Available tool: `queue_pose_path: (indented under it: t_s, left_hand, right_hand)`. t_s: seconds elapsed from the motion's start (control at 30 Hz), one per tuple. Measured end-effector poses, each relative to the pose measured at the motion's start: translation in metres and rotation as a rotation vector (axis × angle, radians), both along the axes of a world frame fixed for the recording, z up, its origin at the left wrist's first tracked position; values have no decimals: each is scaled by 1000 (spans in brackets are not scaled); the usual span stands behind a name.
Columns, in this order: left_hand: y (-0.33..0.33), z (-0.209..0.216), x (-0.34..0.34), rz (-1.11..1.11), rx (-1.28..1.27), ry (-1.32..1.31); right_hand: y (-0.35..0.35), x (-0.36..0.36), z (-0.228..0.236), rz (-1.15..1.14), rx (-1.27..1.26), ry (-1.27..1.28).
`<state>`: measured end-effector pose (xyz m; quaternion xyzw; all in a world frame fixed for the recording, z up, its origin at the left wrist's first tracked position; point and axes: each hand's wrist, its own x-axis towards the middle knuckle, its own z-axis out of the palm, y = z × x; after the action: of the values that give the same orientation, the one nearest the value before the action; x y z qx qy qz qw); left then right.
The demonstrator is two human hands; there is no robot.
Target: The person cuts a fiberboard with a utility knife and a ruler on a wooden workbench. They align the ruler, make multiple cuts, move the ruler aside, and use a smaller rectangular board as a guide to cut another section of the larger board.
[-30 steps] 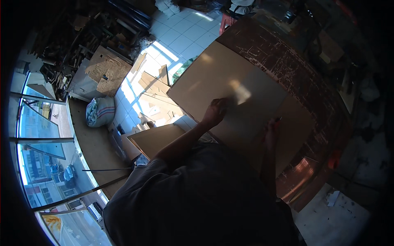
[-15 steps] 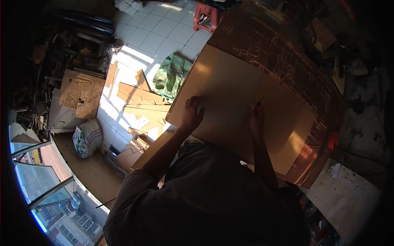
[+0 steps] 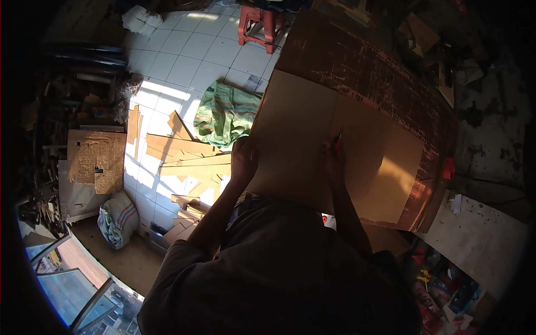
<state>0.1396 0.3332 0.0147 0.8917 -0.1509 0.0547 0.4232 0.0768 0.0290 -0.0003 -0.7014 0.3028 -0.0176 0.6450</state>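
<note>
A large brown cardboard sheet (image 3: 298, 120) lies on the scratched dark-red tabletop (image 3: 357, 67) in front of me. A line runs across the sheet, splitting a darker left part from a lighter right part. At its left edge my left hand (image 3: 244, 162) is closed, fingers curled over the border; shadow hides the fingertips. My right hand (image 3: 333, 163) is over the sheet near that line. It grips a small red-handled cutter (image 3: 337, 142), whose thin dark tip points away from me.
Left of the table, cardboard offcuts (image 3: 192, 162) and a green woven sack (image 3: 223, 114) lie on the tiled floor. A red stool (image 3: 261, 25) stands beyond. A stuffed white sack (image 3: 118, 218) sits lower left. A pale board (image 3: 480, 240) is at right.
My left hand has gone from above the sheet to its left edge and closed there. My right hand still holds the cutter near the line. The whole view has shifted and turned slightly.
</note>
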Motion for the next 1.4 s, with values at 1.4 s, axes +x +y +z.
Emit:
queue_pose_path:
  t_s: [1.4]
  left_hand:
    - [-67, -24, 200, -11, -96, 35]
  right_hand:
    - [-77, 150, 18, 133, -768, -90]
